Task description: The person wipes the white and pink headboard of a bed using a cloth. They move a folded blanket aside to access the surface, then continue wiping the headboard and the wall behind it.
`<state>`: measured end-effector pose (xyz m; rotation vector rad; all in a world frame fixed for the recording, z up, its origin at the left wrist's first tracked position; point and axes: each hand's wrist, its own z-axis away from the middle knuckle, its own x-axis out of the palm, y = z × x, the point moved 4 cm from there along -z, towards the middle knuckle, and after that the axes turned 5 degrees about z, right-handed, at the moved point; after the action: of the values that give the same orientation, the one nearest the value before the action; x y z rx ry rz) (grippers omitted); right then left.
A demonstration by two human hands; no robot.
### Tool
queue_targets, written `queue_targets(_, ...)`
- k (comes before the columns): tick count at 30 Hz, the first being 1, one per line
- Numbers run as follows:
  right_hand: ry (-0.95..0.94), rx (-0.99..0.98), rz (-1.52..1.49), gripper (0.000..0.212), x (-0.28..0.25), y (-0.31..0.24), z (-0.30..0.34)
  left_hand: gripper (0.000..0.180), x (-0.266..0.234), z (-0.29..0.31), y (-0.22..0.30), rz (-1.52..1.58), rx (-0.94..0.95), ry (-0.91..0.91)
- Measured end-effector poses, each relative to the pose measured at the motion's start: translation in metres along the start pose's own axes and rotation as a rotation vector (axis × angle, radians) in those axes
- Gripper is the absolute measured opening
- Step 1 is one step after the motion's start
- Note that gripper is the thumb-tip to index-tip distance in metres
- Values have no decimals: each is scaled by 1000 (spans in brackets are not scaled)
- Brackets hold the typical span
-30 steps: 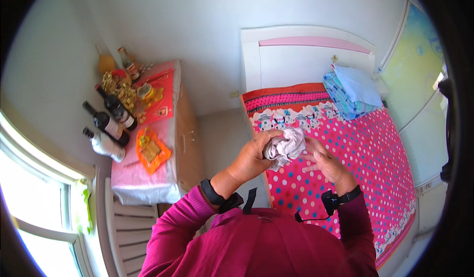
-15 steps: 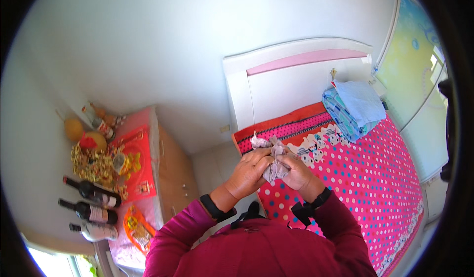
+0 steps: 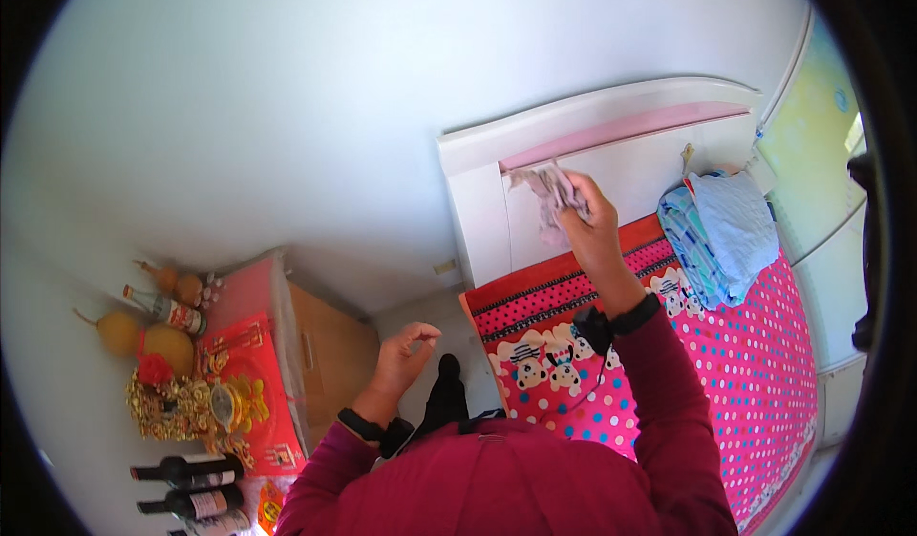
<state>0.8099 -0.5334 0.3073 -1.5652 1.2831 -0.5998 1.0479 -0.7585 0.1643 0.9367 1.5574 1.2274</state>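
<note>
A crumpled pale pinkish-grey cloth (image 3: pixel 548 195) hangs from my right hand (image 3: pixel 594 216), pinched between the thumb and fingers. That hand is stretched out in front of the white headboard (image 3: pixel 611 171) with its pink strip; whether the cloth touches the board I cannot tell. Lower down on the left, my left hand (image 3: pixel 405 356) holds nothing, its fingers loosely bent and the thumb apart. It hovers over the floor gap between the wooden cabinet and the bed. Dark bands with small black devices circle both wrists.
Right of me is the bed (image 3: pixel 726 364) with a pink dotted cover and folded blue bedding (image 3: pixel 731 240). To the left, a cabinet (image 3: pixel 330 364) carries dark bottles (image 3: pixel 196 471), gourds (image 3: pixel 170 347), a gold ornament (image 3: pixel 172 407) and a red mat (image 3: pixel 258 364). One foot (image 3: pixel 448 368) stands between.
Both hands were together on the cloth over the bed's edge. My right hand has carried it up and forward to the headboard, while the left has let go and dropped back left.
</note>
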Motion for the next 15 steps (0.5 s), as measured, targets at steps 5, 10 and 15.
queue_targets(5,59,-725,600,46,65,-32,-95,10,-42,-85,-11,15,98,108)
queue_targets(10,4,-850,709,33,139,7,-157,10,-65,-159,-11,62,48,117)
queue_targets(15,-189,-751,964,20,171,73,-178,12,-68,-218,10,-86,166,88)
